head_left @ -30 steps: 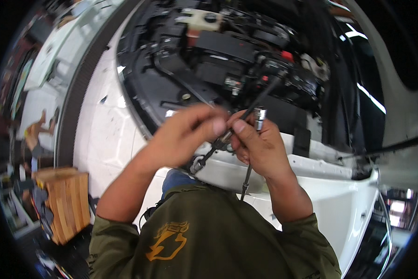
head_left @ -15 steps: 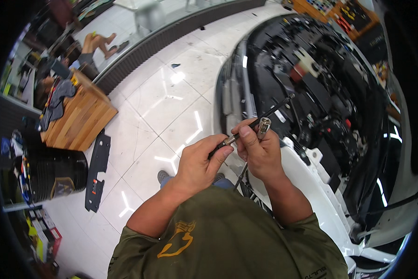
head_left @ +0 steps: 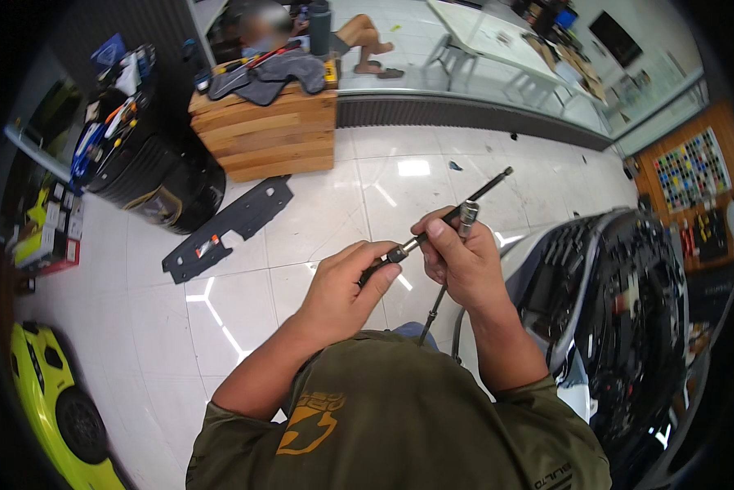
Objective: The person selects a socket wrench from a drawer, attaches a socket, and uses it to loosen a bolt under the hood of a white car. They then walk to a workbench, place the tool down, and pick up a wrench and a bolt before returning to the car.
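Held in the air above the tiled floor [head_left: 154,327], a dark rod [head_left: 489,185] slants up and away between the person's two hands. The left hand [head_left: 334,286] is closed, thumb and forefinger pinching the dark handle [head_left: 371,271] at the rod's near end, just behind a metal collar [head_left: 396,254]; its lower fingers are mostly hidden. The right hand [head_left: 469,265] is closed too, thumb pressing the rod against the forefinger, the other fingers folded round a second tool with a chrome socket [head_left: 468,214] on top and a thin rod [head_left: 434,313] emerging below. Whether the joint at the collar is fully seated cannot be told.

For clean handling, the two pieces are probably best held in one straight line, with turning or pulling done close to the collar so that the joint does not bind. The right hand's lower fingers should stay snug, since the smooth socket tool could slip while the thumb works.

The rod looks matt and slender, and the bright shank [head_left: 413,244] beside the collar polished and cylindrical. Near the lower edge of the wooden block [head_left: 265,143], with its striped planks, lies a flat, dark, notched panel [head_left: 248,220]; the floor is glossy.
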Motion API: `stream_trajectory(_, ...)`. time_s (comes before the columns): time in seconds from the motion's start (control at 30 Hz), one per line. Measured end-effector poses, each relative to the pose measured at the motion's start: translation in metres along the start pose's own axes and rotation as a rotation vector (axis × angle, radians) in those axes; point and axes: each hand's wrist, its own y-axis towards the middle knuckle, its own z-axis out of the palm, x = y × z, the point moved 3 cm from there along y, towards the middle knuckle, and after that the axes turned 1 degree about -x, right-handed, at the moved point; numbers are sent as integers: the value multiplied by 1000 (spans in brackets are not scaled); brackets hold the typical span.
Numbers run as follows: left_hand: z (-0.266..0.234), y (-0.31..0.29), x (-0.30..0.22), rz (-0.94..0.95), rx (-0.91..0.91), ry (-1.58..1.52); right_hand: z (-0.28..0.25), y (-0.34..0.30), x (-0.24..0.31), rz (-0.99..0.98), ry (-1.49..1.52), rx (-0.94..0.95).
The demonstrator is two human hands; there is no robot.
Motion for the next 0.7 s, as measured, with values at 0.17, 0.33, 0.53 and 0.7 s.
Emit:
stream_trajectory(0.17, -80, -10, 43, -146, -157, -51, 69, 83, -23, 119, 65, 75)
stream_trajectory(0.33, -126, -8, 84, -330, -325, -204, 122, 163, -51, 231, 146, 202)
stream_trajectory(0.53, -179, 41, 132, -511, -440, -381, 160, 276, -85, 393, 268, 309)
stream_trajectory(0.7, -219, 108, 170, -636, -547, -884, 188, 374, -92, 383, 274, 326)
